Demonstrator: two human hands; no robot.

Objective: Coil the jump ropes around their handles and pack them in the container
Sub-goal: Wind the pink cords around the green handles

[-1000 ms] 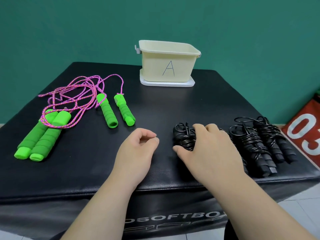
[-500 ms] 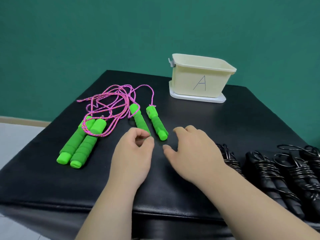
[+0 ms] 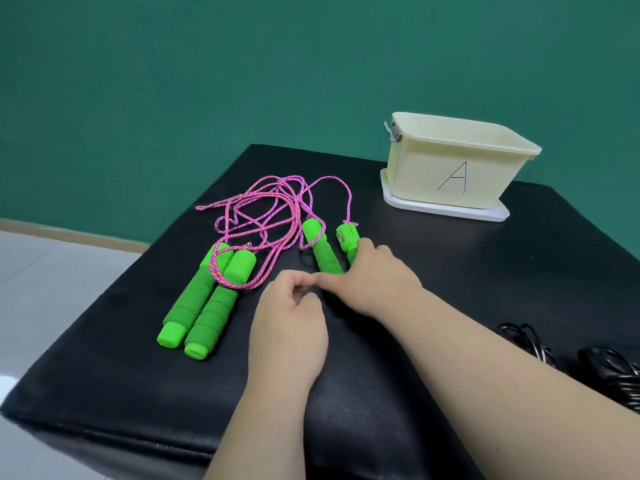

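Two green foam handles (image 3: 320, 249) of a pink-corded jump rope lie side by side at the middle of the black padded table (image 3: 104, 375). My right hand (image 3: 374, 278) covers their near ends, thumb on the left side and fingers curled over the right handle. The pink cord (image 3: 270, 206) lies loose and tangled behind them. My left hand (image 3: 287, 327) hovers just in front, fingers loosely curled, holding nothing. A second pair of green handles (image 3: 207, 299) lies to the left, with cord looped over it. The cream container marked "A" (image 3: 450, 168) stands at the back right.
A white lid (image 3: 450, 211) lies under the container. Black jump ropes (image 3: 620, 372), coiled on their handles, lie at the right edge, partly cut off by the frame. A green wall stands behind the table, and grey floor shows to the left.
My right hand left the black coiled ropes and moved left onto the two green handles. My left hand moved along with it. The view swung left.
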